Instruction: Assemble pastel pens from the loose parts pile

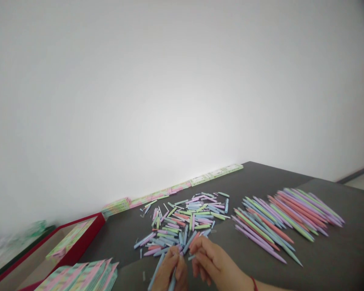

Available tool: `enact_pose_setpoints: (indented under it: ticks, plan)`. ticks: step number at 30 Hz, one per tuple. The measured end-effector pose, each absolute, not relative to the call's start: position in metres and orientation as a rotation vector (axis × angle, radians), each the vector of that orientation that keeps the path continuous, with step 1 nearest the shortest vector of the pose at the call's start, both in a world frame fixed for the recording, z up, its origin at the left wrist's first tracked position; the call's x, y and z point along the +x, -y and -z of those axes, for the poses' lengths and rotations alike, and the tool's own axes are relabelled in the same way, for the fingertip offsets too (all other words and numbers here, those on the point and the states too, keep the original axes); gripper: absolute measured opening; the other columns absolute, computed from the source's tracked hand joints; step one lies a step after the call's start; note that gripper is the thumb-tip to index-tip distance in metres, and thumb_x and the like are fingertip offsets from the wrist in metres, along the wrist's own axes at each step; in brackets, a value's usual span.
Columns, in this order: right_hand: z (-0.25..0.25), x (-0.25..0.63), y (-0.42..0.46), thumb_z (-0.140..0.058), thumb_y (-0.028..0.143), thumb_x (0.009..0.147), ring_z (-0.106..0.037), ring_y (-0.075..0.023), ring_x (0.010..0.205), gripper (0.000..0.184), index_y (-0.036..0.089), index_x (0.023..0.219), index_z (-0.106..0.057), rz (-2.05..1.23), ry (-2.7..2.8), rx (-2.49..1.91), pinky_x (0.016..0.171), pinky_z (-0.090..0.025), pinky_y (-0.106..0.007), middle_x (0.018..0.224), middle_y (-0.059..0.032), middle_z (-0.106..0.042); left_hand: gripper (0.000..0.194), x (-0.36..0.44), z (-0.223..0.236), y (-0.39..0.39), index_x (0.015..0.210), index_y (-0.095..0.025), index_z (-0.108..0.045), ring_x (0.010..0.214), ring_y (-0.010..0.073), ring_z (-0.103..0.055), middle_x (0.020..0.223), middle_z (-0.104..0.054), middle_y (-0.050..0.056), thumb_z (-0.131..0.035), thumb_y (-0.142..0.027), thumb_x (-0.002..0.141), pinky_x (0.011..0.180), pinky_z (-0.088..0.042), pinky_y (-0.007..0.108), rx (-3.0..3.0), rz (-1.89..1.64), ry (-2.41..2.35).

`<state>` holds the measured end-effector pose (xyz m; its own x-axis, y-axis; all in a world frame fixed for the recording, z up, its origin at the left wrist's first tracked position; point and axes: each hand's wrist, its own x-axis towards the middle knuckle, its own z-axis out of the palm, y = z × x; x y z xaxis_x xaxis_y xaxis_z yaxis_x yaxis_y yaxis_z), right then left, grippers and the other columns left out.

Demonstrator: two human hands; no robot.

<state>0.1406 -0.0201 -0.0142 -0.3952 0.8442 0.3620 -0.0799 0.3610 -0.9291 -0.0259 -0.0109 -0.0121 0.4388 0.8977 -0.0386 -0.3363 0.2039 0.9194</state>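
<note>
My left hand [170, 270] is closed around a light-blue pen part [172, 282] at the bottom centre. Another long blue piece [156, 271] runs along its left side; whether that one is gripped too, I cannot tell. To the right, the fingers of my right hand [214, 262] are bent into a pinch, with a small light-blue piece [191, 257] at their tips. Just beyond both hands lies a loose pile of pastel pen parts [182, 222] in blue, green, purple and coral. Some of the nearest parts are partly hidden by my fingers.
Long pastel pens [285, 218] lie in rows on the dark table [218, 234] at right. A red-edged box [94, 230] stands at left, with stacked printed packets [81, 277] in front. Flat printed boxes [182, 186] line the white wall [170, 101].
</note>
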Motion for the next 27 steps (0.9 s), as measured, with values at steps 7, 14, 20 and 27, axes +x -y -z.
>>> enact_pose_setpoints:
  ticks: [7, 14, 20, 27]
  plan:
    - [0.017, 0.145, 0.023, -0.033, 0.037, 0.095, -0.044, -0.0088, 0.051, 0.023, 0.018, 0.098, -0.046, -1.064, 1.737, -0.739, 0.049, -0.037, -0.020, 0.065, 0.0026, -0.053, 0.037, -0.008, 0.026, 0.019, 0.074, -0.024, -0.042, 0.028, 0.0018, -0.025, 0.042, -0.044, -0.012, -0.072, -0.045, 0.071, 0.029, -0.020, 0.013, 0.847, -1.087, -0.525]
    - [0.029, 0.146, 0.021, -0.032, 0.040, 0.095, -0.044, -0.0092, 0.050, 0.027, 0.020, 0.105, -0.047, -1.066, 1.702, -0.757, 0.046, -0.038, -0.019, 0.068, 0.0021, -0.054, 0.037, -0.003, 0.029, 0.026, 0.075, -0.023, -0.042, 0.031, 0.0018, -0.026, 0.043, -0.040, -0.012, -0.070, -0.047, 0.072, 0.035, -0.018, 0.013, 0.869, -1.141, -0.581]
    - [0.030, 0.151, 0.022, -0.031, 0.037, 0.096, -0.047, -0.0095, 0.054, 0.026, 0.020, 0.106, -0.048, -1.014, 1.751, -0.761, 0.052, -0.041, -0.020, 0.071, 0.0012, -0.056, 0.040, 0.003, 0.029, 0.031, 0.075, -0.023, -0.042, 0.034, 0.0025, -0.028, 0.042, -0.037, -0.012, -0.071, -0.049, 0.068, 0.037, -0.016, 0.014, 0.853, -1.175, -0.689]
    - [0.027, 0.151, 0.023, -0.032, 0.033, 0.096, -0.051, -0.0104, 0.058, 0.023, 0.020, 0.108, -0.047, -0.984, 1.800, -0.770, 0.056, -0.043, -0.021, 0.074, 0.0003, -0.058, 0.046, 0.005, 0.028, 0.032, 0.072, -0.023, -0.040, 0.033, 0.0012, -0.025, 0.043, -0.037, -0.013, -0.073, -0.054, 0.064, 0.036, -0.016, 0.014, 0.813, -1.184, -0.706]
